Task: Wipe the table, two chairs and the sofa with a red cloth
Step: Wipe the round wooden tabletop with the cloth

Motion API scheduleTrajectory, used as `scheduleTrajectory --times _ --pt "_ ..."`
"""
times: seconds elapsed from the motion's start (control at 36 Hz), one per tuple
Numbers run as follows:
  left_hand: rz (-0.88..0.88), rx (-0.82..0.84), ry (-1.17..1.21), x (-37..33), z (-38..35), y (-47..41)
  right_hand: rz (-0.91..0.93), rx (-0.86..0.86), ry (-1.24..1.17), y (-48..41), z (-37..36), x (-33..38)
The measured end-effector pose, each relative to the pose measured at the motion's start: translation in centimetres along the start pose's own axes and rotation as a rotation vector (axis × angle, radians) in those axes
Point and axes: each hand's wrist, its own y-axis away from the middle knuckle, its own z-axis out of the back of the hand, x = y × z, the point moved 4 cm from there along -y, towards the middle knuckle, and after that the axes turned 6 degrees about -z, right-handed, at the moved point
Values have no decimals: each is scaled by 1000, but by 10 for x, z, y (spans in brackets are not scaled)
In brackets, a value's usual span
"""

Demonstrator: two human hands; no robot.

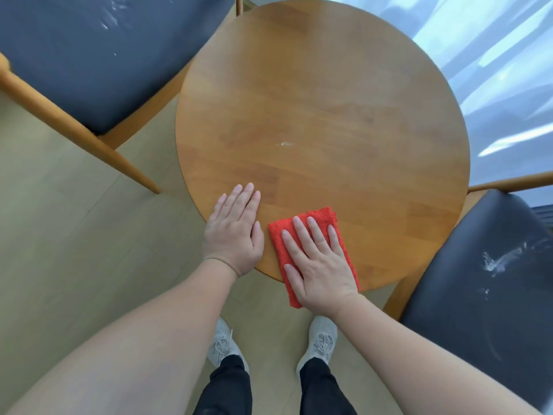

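A round wooden table fills the middle of the head view, with a small white smear near its centre. A folded red cloth lies at the table's near edge, partly overhanging it. My right hand presses flat on the cloth with straight fingers. My left hand rests flat on the bare wood just left of the cloth. A dark-cushioned chair stands at the upper left and another at the lower right; both seats carry white smears. No sofa is in view.
Pale wood-look floor lies to the left and below. My two feet in grey shoes stand close to the table's near edge. A sheer white curtain hangs behind the table at the upper right.
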Motion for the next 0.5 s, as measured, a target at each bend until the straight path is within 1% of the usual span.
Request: scheduleTrajectory --times 0.11,0.22,0.36,0.5 --pt "-5 8 55 3 1 1 38 2 -13 -5 2 -1" --pt "15 -64 106 16 14 2 104 -3 -8 -24 10 0" --pt "11 -126 46 33 33 6 165 13 8 -46 18 0" --pt "125 -130 -41 50 42 13 222 6 28 -70 30 -5"
